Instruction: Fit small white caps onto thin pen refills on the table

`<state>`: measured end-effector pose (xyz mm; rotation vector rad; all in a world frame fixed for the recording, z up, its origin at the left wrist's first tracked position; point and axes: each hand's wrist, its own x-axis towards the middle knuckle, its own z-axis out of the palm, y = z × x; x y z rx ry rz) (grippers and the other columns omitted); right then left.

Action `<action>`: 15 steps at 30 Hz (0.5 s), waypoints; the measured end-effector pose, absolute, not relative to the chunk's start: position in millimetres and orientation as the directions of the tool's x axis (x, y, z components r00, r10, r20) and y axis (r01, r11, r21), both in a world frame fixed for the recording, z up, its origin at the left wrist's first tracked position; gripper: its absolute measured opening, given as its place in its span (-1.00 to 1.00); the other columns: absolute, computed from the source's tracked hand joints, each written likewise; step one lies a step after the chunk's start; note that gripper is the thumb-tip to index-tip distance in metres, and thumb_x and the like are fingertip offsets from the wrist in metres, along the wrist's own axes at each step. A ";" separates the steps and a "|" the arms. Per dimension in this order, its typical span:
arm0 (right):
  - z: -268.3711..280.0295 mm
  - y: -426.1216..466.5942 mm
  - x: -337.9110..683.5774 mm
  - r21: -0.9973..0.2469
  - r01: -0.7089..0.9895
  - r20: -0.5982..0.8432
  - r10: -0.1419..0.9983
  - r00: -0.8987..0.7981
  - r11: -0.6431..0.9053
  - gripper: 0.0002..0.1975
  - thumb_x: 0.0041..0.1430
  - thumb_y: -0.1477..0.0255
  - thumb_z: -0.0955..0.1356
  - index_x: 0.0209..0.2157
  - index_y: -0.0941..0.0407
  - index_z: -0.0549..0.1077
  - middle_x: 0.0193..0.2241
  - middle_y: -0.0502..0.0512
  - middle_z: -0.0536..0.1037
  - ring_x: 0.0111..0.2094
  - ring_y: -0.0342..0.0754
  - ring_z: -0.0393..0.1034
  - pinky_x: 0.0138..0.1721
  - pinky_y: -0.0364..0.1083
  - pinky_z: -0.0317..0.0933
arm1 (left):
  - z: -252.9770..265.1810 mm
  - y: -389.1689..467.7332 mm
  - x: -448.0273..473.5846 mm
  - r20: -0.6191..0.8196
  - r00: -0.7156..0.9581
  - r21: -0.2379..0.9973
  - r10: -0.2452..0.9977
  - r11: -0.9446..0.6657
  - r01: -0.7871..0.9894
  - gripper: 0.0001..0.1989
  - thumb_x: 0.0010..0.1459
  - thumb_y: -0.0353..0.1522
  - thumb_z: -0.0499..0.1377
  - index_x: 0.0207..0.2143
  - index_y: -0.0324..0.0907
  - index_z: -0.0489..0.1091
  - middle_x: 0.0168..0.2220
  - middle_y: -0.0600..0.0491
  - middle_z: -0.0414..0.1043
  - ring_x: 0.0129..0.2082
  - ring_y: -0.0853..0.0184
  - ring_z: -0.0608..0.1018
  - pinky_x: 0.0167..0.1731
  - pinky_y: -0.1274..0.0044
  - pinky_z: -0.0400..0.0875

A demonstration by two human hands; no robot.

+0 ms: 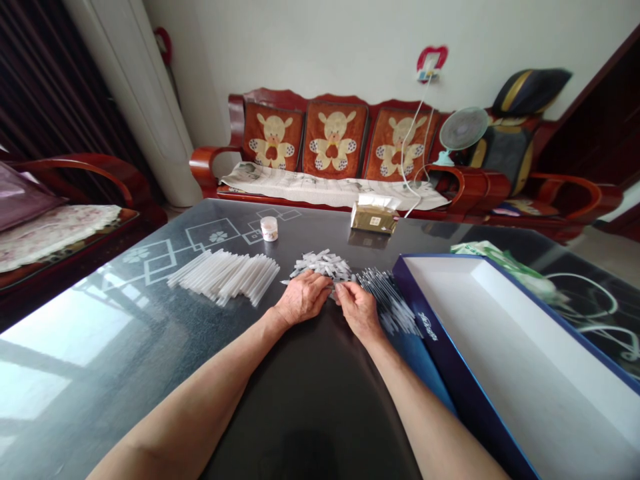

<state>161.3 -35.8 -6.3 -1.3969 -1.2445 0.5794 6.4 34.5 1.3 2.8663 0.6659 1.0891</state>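
Observation:
My left hand (306,297) is closed at the near edge of a pile of small white cap-like pieces (323,262). A thin pale tip (285,282) shows to the left of its knuckles; whether the hand holds it I cannot tell. Close beside it, my right hand (357,308) has thumb and fingers pinched together, the fingertips facing the left hand. Whatever is between the fingers is too small and covered to name. White hollow-looking tubes (225,277) lie in a row to the left. To the right is a bundle of slim clear rods with dark parts (390,300), resembling pen refills.
A long blue box with a white inside (453,347) stands on the dark glossy table (150,347) at right. Farther back are a small white cup-like container (269,229) and a tissue box (373,219). A green-white plastic bag (515,270) and white cable (600,293) lie beyond the box.

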 end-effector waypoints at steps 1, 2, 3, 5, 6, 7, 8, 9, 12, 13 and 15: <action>-5.3 -36.3 161.2 -0.911 0.372 0.307 0.897 0.320 0.179 -0.65 0.13 0.12 0.32 -0.37 0.13 0.50 -0.53 0.09 0.57 -0.50 -0.04 0.46 -0.44 -0.13 0.31 | 1.6 34.2 6.5 0.629 0.674 0.149 0.388 -0.910 0.386 -0.80 0.31 -0.35 -0.02 -0.22 -0.21 0.38 -0.36 -0.02 0.46 -0.34 0.28 0.46 -0.24 0.44 0.39; -4.5 -36.8 161.0 -0.905 0.387 0.310 0.896 0.317 0.176 -0.65 0.13 0.12 0.31 -0.38 0.14 0.50 -0.54 0.09 0.56 -0.50 -0.04 0.46 -0.43 -0.12 0.31 | 1.8 33.9 6.5 0.625 0.677 0.148 0.389 -0.910 0.387 -0.79 0.31 -0.35 -0.02 -0.23 -0.21 0.39 -0.37 -0.02 0.45 -0.34 0.28 0.46 -0.24 0.44 0.39; -3.9 -37.4 160.9 -0.902 0.395 0.310 0.896 0.317 0.172 -0.64 0.14 0.12 0.30 -0.38 0.14 0.50 -0.54 0.09 0.56 -0.51 -0.04 0.46 -0.43 -0.12 0.31 | 1.9 33.8 6.6 0.623 0.678 0.148 0.391 -0.909 0.389 -0.79 0.31 -0.35 -0.02 -0.23 -0.21 0.39 -0.37 -0.02 0.45 -0.35 0.28 0.46 -0.25 0.44 0.39; -3.8 -38.1 160.6 -0.904 0.392 0.308 0.896 0.320 0.171 -0.64 0.15 0.12 0.29 -0.35 0.14 0.50 -0.51 0.11 0.57 -0.50 -0.03 0.47 -0.42 -0.12 0.31 | 1.9 33.8 6.6 0.623 0.675 0.150 0.395 -0.907 0.392 -0.78 0.31 -0.34 -0.02 -0.23 -0.22 0.39 -0.38 -0.02 0.45 -0.35 0.28 0.46 -0.25 0.44 0.39; -4.3 -38.2 160.5 -0.906 0.385 0.309 0.895 0.322 0.175 -0.64 0.15 0.13 0.29 -0.33 0.15 0.50 -0.49 0.11 0.58 -0.48 -0.03 0.47 -0.41 -0.11 0.32 | 1.9 34.1 6.7 0.625 0.672 0.152 0.398 -0.906 0.395 -0.78 0.31 -0.34 -0.03 -0.23 -0.22 0.39 -0.38 -0.02 0.45 -0.35 0.28 0.46 -0.25 0.44 0.40; -5.0 -38.1 160.6 -0.907 0.380 0.313 0.894 0.321 0.181 -0.65 0.14 0.14 0.30 -0.30 0.15 0.49 -0.46 0.12 0.59 -0.47 -0.02 0.48 -0.40 -0.11 0.32 | 1.8 34.4 6.7 0.628 0.668 0.153 0.400 -0.905 0.397 -0.78 0.32 -0.34 -0.03 -0.22 -0.22 0.39 -0.37 -0.02 0.45 -0.34 0.28 0.46 -0.25 0.44 0.40; -5.7 -37.9 160.8 -0.906 0.379 0.318 0.892 0.322 0.187 -0.67 0.13 0.16 0.31 -0.29 0.15 0.48 -0.44 0.12 0.59 -0.45 -0.02 0.48 -0.39 -0.11 0.33 | 1.8 34.7 6.7 0.630 0.665 0.154 0.401 -0.904 0.399 -0.77 0.32 -0.34 -0.03 -0.22 -0.22 0.39 -0.37 -0.02 0.45 -0.34 0.27 0.46 -0.25 0.44 0.40; -6.4 -37.6 161.0 -0.904 0.383 0.324 0.890 0.321 0.190 -0.69 0.11 0.18 0.32 -0.28 0.14 0.48 -0.43 0.12 0.60 -0.44 -0.02 0.49 -0.38 -0.11 0.33 | 1.8 35.0 6.8 0.632 0.663 0.153 0.401 -0.903 0.401 -0.77 0.32 -0.34 -0.03 -0.21 -0.22 0.39 -0.37 -0.03 0.45 -0.33 0.27 0.47 -0.25 0.43 0.40; -6.2 -37.4 161.9 -0.895 0.403 0.331 0.890 0.315 0.190 -0.74 0.09 0.22 0.33 -0.30 0.12 0.46 -0.43 0.09 0.58 -0.43 -0.02 0.48 -0.37 -0.11 0.31 | 2.5 34.9 7.0 0.635 0.663 0.147 0.396 -0.905 0.400 -0.77 0.32 -0.35 -0.03 -0.22 -0.22 0.39 -0.38 -0.02 0.45 -0.34 0.28 0.46 -0.26 0.44 0.39; -5.3 -37.9 162.1 -0.892 0.410 0.331 0.892 0.306 0.190 -0.76 0.10 0.23 0.32 -0.31 0.12 0.45 -0.45 0.07 0.57 -0.44 -0.03 0.47 -0.38 -0.12 0.30 | 2.9 34.5 7.2 0.636 0.664 0.143 0.392 -0.906 0.398 -0.78 0.32 -0.35 -0.03 -0.22 -0.22 0.39 -0.38 -0.02 0.44 -0.35 0.28 0.46 -0.27 0.45 0.39; -2.9 -39.7 162.1 -0.881 0.433 0.334 0.900 0.281 0.191 -0.79 0.13 0.26 0.28 -0.33 0.11 0.42 -0.51 0.02 0.53 -0.48 -0.05 0.43 -0.39 -0.13 0.28 | 3.9 33.0 7.9 0.639 0.671 0.128 0.377 -0.912 0.391 -0.78 0.32 -0.36 -0.03 -0.23 -0.22 0.39 -0.40 -0.01 0.43 -0.37 0.29 0.45 -0.29 0.46 0.38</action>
